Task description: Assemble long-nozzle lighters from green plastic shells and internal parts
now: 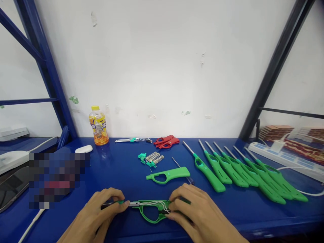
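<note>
A green lighter half-shell (155, 220) lies open side up at the table's front, with white wires and a dark part inside. My left hand (102, 207) pinches the metal lighter tube (134, 204) at the shell's left end. Over the shell's handle end, my right hand (193, 211) has its fingers closed on the shell and the parts within; exactly what the fingertips press is hidden. Just beyond lies a second green half-shell (174, 173), outer side up, partly over a screwdriver (190, 180).
Several assembled green lighters (210, 173) lie in a row at right. Small clear tanks with teal pieces (153, 158), red shells (167, 141) and metal tubes (126, 140) lie further back. A drink bottle (98, 128) stands back left; a power strip (291, 160) lies far right.
</note>
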Demonstrator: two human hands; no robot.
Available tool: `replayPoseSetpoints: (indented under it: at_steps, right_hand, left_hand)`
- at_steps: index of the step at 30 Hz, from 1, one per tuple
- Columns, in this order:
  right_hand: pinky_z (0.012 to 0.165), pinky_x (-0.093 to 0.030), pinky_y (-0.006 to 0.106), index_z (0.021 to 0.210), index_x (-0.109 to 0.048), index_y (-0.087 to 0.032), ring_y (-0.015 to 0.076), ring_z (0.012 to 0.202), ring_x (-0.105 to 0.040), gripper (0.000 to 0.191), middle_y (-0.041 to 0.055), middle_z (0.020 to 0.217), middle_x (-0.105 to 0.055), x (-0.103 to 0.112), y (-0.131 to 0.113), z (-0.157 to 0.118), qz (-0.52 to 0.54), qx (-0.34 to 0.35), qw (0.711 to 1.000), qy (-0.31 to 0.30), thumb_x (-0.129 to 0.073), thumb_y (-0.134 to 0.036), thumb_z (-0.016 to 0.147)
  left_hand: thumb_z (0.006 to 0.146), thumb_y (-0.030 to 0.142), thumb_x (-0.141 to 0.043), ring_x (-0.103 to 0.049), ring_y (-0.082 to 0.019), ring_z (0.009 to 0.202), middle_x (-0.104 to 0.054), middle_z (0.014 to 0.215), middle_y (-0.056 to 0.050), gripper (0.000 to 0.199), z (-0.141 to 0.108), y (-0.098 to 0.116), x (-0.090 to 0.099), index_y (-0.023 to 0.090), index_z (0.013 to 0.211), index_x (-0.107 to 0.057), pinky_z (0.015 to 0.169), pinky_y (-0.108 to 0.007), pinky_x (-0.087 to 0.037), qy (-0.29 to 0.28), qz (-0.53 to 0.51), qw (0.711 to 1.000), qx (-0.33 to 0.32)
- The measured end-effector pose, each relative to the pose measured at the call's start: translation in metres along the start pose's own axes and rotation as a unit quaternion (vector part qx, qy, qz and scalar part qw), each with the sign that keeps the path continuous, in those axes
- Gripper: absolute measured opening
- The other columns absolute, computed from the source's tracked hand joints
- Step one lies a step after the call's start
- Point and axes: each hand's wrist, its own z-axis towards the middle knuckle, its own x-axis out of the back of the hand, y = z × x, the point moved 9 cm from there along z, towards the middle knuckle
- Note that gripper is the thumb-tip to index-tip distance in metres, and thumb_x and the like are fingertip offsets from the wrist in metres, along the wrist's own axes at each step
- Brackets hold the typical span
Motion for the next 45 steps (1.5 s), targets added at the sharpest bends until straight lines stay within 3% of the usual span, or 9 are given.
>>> replayPoseSetpoints:
  at_steps: [4, 8, 10, 15, 18, 21, 33, 40, 45]
  right_hand:
    - [0.094, -0.052, 0.034, 0.102, -0.068, -0.025, 0.0197, 0.093, -0.068, 0.005, -0.0004, 0.104, -0.073, 0.0, 0.003, 0.0, 0.005, -0.012, 1.0, -0.003, -0.069, -0.026, 0.106]
    - [0.089, -0.052, 0.033, 0.103, -0.068, -0.025, 0.02, 0.093, -0.068, 0.003, -0.0006, 0.106, -0.073, 0.0, 0.004, 0.0, 0.01, -0.007, 1.0, 0.004, -0.07, -0.024, 0.104]
    - [0.088, -0.051, 0.033, 0.103, -0.067, -0.025, 0.0198, 0.092, -0.069, 0.006, -0.0011, 0.106, -0.074, 0.0, 0.004, -0.001, 0.01, -0.004, 1.0, 0.004, -0.072, -0.021, 0.103]
    - [0.088, -0.051, 0.033, 0.102, -0.067, -0.025, 0.0204, 0.094, -0.069, 0.013, -0.0017, 0.106, -0.074, -0.002, 0.006, -0.002, 0.001, -0.009, 1.0, 0.005, -0.077, -0.018, 0.099]
    - [0.089, -0.051, 0.033, 0.102, -0.067, -0.025, 0.0206, 0.094, -0.068, 0.012, -0.0014, 0.106, -0.073, -0.002, 0.007, -0.001, 0.004, -0.019, 1.0, 0.005, -0.077, -0.019, 0.099]
    - [0.09, -0.05, 0.033, 0.101, -0.067, -0.025, 0.0208, 0.095, -0.067, 0.01, -0.0011, 0.104, -0.072, -0.003, 0.008, -0.001, 0.011, -0.026, 1.0, 0.0, -0.076, -0.022, 0.1]
    - [0.087, -0.05, 0.033, 0.103, -0.065, -0.026, 0.0209, 0.095, -0.066, 0.01, -0.0016, 0.106, -0.071, -0.004, 0.008, -0.002, 0.016, -0.034, 0.999, -0.018, -0.073, -0.021, 0.102]
    - [0.094, -0.05, 0.036, 0.104, -0.064, -0.025, 0.0214, 0.097, -0.066, 0.006, -0.001, 0.107, -0.071, -0.004, 0.008, -0.002, 0.015, -0.028, 0.999, -0.018, -0.069, -0.022, 0.105]
    - [0.096, -0.051, 0.037, 0.105, -0.064, -0.025, 0.021, 0.095, -0.065, 0.005, -0.0004, 0.107, -0.07, -0.004, 0.006, 0.0, 0.016, -0.026, 0.999, -0.017, -0.066, -0.021, 0.106]
  left_hand:
    - [0.104, 0.022, -0.058, -0.074, -0.017, 0.105, -0.071, 0.124, -0.001, 0.029, 0.017, 0.01, 0.007, 0.036, 0.121, -0.076, 0.09, -0.021, -0.059, -0.031, 0.021, 0.998, -0.048]
    - [0.109, 0.022, -0.05, -0.071, -0.021, 0.103, -0.068, 0.126, -0.005, 0.03, 0.061, 0.01, 0.008, 0.03, 0.126, -0.073, 0.09, -0.03, -0.058, -0.078, 0.056, 0.994, -0.048]
    - [0.11, 0.016, -0.045, -0.068, -0.024, 0.105, -0.067, 0.124, -0.007, 0.035, 0.087, 0.011, -0.004, 0.027, 0.13, -0.071, 0.095, -0.038, -0.056, -0.129, 0.076, 0.987, -0.059]
    - [0.1, 0.017, -0.068, -0.068, -0.027, 0.107, -0.067, 0.125, -0.01, 0.04, 0.141, 0.011, -0.043, 0.022, 0.14, -0.065, 0.095, -0.041, -0.055, -0.171, 0.092, 0.977, -0.087]
    - [0.099, 0.013, -0.069, -0.069, -0.026, 0.101, -0.07, 0.117, -0.009, 0.023, 0.152, 0.011, -0.061, 0.019, 0.12, -0.073, 0.09, -0.039, -0.055, -0.191, 0.094, 0.972, -0.098]
    - [0.104, 0.014, -0.06, -0.069, -0.027, 0.1, -0.07, 0.115, -0.01, 0.016, 0.15, 0.012, -0.06, 0.018, 0.107, -0.074, 0.089, -0.04, -0.055, -0.187, 0.09, 0.973, -0.101]
    - [0.113, 0.025, -0.049, -0.078, -0.022, 0.094, -0.079, 0.104, -0.003, 0.022, 0.116, 0.021, -0.023, 0.021, 0.116, -0.071, 0.083, -0.032, -0.06, -0.1, -0.006, 0.991, -0.084]
    - [0.119, 0.031, -0.041, -0.075, -0.011, 0.094, -0.075, 0.112, 0.0, 0.03, 0.074, 0.068, 0.005, 0.028, 0.131, -0.068, 0.085, -0.018, -0.057, 0.003, -0.041, 0.991, -0.125]
    - [0.119, 0.026, -0.038, -0.073, -0.011, 0.086, -0.077, 0.1, -0.001, 0.032, 0.046, 0.088, -0.004, 0.024, 0.121, -0.07, 0.081, -0.018, -0.058, 0.022, -0.033, 0.987, -0.156]
